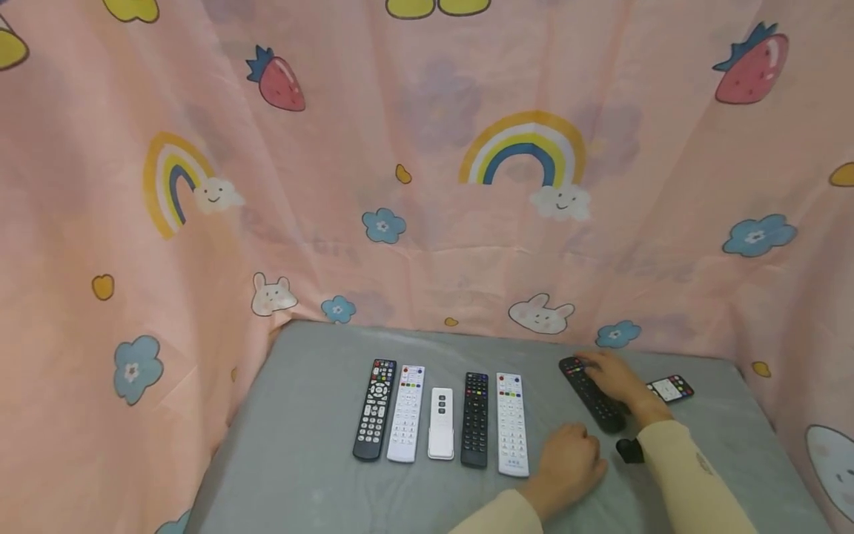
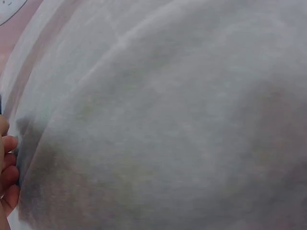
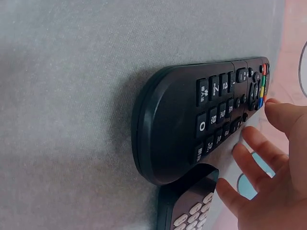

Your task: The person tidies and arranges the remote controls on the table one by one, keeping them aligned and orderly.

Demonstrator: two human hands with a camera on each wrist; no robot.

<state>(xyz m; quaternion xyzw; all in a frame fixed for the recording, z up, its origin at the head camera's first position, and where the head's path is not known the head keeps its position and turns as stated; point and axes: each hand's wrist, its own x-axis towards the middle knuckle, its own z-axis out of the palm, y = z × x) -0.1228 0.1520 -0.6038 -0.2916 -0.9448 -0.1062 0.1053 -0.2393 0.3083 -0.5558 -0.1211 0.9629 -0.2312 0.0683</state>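
Observation:
My right hand (image 1: 610,380) is at a long black remote control (image 1: 590,393) lying slanted on the grey cloth. In the right wrist view, the fingers of that hand (image 3: 268,167) extend along the black remote's side, with the thumb by its coloured-button end. A smaller dark remote with pale buttons (image 3: 192,215) lies close beside it; in the head view, a remote with a white panel (image 1: 670,388) is partly hidden behind my right wrist. My left hand (image 1: 570,463) rests on the cloth with loosely curled fingers and holds nothing, right of a white remote (image 1: 512,426).
Several remotes stand in a row left of my hands: a black one with pale buttons (image 1: 375,411), a white one (image 1: 405,415), a short white one (image 1: 441,424) and a slim black one (image 1: 475,421). A pink patterned curtain (image 1: 440,274) borders the grey table (image 1: 293,445).

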